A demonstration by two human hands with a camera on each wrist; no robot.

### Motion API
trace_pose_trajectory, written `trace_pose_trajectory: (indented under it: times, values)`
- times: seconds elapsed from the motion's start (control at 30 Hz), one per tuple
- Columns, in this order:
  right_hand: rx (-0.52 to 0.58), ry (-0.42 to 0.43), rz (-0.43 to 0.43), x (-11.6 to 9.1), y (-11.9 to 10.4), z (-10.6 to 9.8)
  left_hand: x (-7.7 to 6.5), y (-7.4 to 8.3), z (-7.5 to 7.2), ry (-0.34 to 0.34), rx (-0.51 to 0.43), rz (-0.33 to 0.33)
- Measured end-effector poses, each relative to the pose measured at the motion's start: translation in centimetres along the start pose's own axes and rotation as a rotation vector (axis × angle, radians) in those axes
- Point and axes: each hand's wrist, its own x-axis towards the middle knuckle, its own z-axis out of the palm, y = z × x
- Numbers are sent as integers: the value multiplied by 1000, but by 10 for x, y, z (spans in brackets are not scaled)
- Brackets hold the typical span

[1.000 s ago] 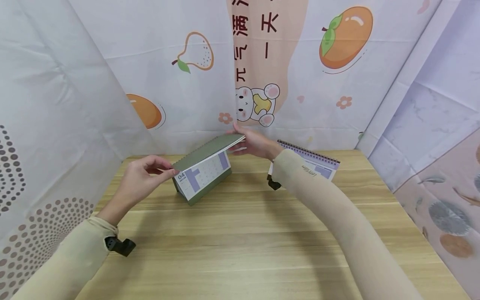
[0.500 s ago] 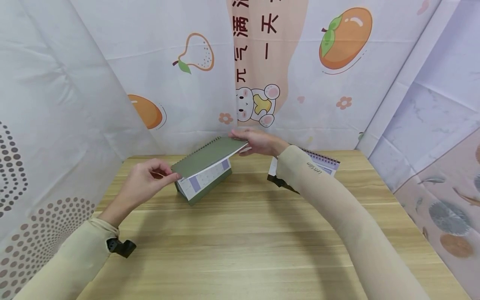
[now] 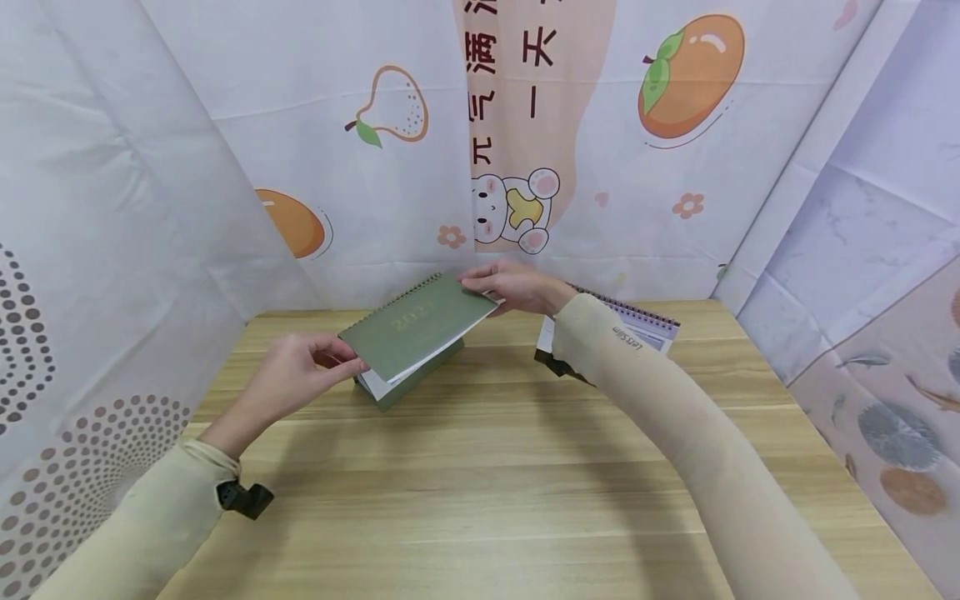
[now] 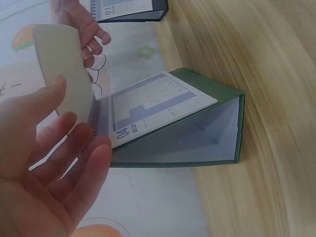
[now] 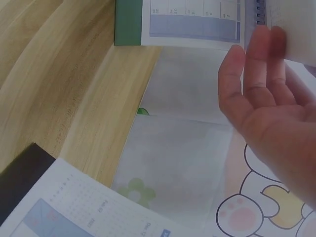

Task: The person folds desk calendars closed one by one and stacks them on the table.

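Observation:
A green spiral-bound desk calendar [image 3: 420,333] stands on the table at centre-left, its "2021" cover slanting down toward me over the base. At its left edge, my left hand [image 3: 303,371] pinches the cover between thumb and fingers. My right hand [image 3: 513,287] grips the cover's right edge, thumb on top and fingers behind. In the left wrist view, the cover and some pages are raised off the "04" page [image 4: 158,101], and the hollow triangular stand [image 4: 197,138] shows from its side. The right wrist view has the right fingers [image 5: 256,74] against the lifted pages.
A second desk calendar [image 3: 656,317] with dark spiral binding stands at the right, partly behind the right forearm. The wooden table [image 3: 450,483] stretches in front. Printed curtains [image 3: 360,192] hang close behind and along both sides.
The green cover and lifted pages have swung down toward me, bringing "2021" into view and covering most of the "04" page. Both hands have moved with it, still at its edges.

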Motion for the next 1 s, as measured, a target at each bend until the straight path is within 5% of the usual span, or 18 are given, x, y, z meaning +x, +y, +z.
trace_pose_trajectory:
  times: [1.0]
  values:
    - [-70, 3, 43, 1, 9, 15, 0, -4, 17, -20, 235, 132]
